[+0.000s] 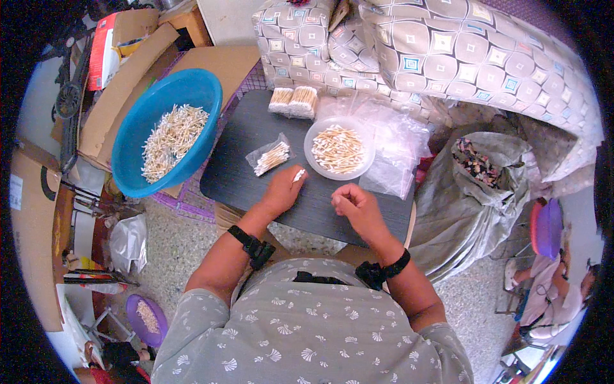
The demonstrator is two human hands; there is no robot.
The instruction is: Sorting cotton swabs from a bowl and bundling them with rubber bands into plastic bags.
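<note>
My left hand is closed around a few cotton swabs, their white tips showing at the thumb. Just beyond it, a clear plastic bag partly filled with cotton swabs lies on the dark table. My right hand hovers over the table's near part with curled fingers and the thumb pressed in; whether anything small is between them is hidden. In front of both hands stands a round, whitish bowl of loose cotton swabs.
Filled swab packs sit at the table's far edge. Empty clear bags are heaped at the right. A large blue basin of swabs stands left. A grey sack leans at right, before a patterned sofa. Another person sits far right.
</note>
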